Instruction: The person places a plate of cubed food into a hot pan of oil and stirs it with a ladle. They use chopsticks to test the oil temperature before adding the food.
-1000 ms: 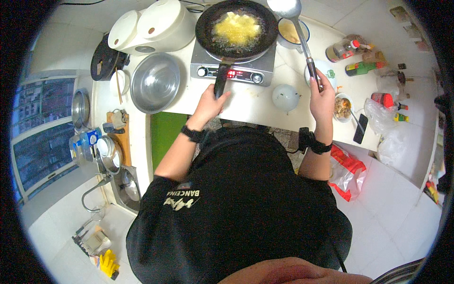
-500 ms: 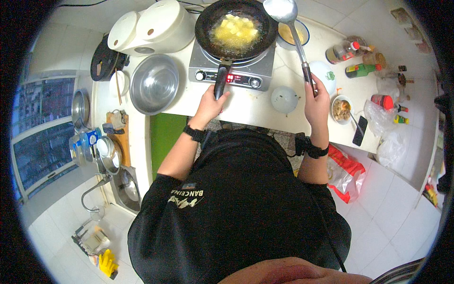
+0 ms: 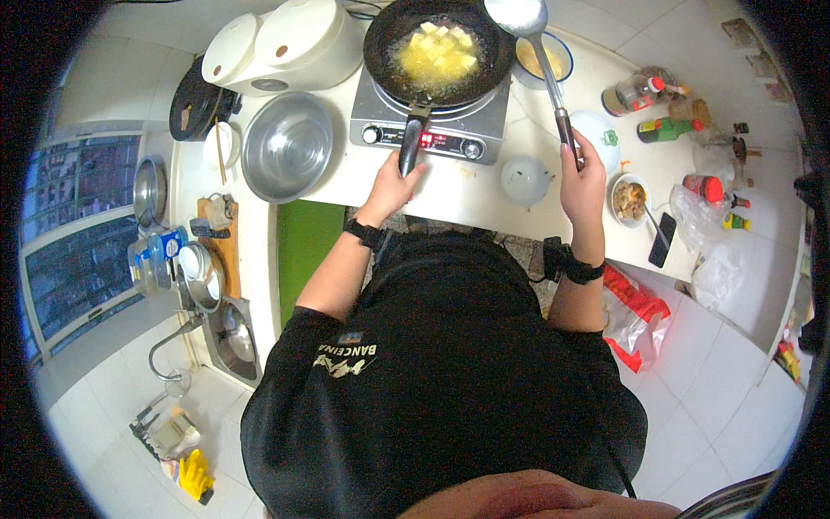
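Note:
A dark frying pan [image 3: 385, 65] sits on a silver induction cooker [image 3: 367, 108] whose red display is lit. Pale yellow cubes [image 3: 441, 56], perhaps tofu, bubble in oil in the pan. My left hand [image 3: 392, 190] is closed round the pan's black handle. In my right hand [image 3: 582, 186] is the dark grip of a long metal ladle [image 3: 553, 86], held up with its bowl above the counter to the right of the pan. Behind the ladle stands a blue-rimmed bowl [image 3: 568, 65] with something yellowish in it, partly hidden by the ladle.
Left of the cooker are a steel basin [image 3: 285, 147] and a white twin-lidded appliance [image 3: 303, 43]. To the right stand a translucent bowl [image 3: 525, 180], a food bowl [image 3: 628, 199] with a spoon, a phone [image 3: 661, 240] and several bottles [image 3: 670, 128]. A sink [image 3: 233, 342] lies far left.
The whole view has shifted slightly, with the scene moving a little to the right. Both hands keep their holds on the pan handle and the ladle.

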Demonstrator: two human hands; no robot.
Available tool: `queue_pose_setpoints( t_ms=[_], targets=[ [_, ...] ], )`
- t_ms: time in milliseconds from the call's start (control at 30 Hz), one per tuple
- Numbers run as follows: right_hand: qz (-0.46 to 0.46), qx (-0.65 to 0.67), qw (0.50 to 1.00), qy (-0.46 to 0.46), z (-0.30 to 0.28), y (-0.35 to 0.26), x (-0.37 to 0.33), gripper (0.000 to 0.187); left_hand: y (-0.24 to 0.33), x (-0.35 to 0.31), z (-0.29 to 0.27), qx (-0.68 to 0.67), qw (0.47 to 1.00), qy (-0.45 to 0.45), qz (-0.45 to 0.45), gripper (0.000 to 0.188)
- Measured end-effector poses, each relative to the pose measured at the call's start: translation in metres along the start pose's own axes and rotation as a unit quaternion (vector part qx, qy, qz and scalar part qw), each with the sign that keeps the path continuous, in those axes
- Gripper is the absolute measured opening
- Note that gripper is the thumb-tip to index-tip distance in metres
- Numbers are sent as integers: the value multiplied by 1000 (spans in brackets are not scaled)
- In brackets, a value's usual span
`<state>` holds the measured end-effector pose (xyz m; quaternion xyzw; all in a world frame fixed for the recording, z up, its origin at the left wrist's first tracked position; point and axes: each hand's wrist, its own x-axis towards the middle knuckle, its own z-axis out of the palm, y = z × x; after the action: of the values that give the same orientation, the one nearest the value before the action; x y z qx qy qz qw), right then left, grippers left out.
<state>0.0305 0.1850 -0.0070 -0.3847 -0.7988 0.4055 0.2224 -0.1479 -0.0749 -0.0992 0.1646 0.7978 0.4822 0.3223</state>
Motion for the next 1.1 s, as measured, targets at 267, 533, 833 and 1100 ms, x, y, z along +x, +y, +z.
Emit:
queue_pose_setpoints(
  t_ms=[267, 533, 833, 1100],
  targets=[
    [-5, 24, 1000, 7, 3, 3, -1, 35, 33, -38, -23, 5, 999, -11, -38, 37],
    [22, 30, 999, -12, 4, 8, -4, 35, 7, -1, -4, 22, 1000, -2, -18, 39],
    [11, 21, 1000, -5, 2, 2, -7, 34, 19, -21, -21, -13, 1000, -14, -12, 34],
    [9, 24, 1000, 1, 7, 5, 1, 35, 12, 12, -5, 14, 999, 2, 30, 37]
  ],
)
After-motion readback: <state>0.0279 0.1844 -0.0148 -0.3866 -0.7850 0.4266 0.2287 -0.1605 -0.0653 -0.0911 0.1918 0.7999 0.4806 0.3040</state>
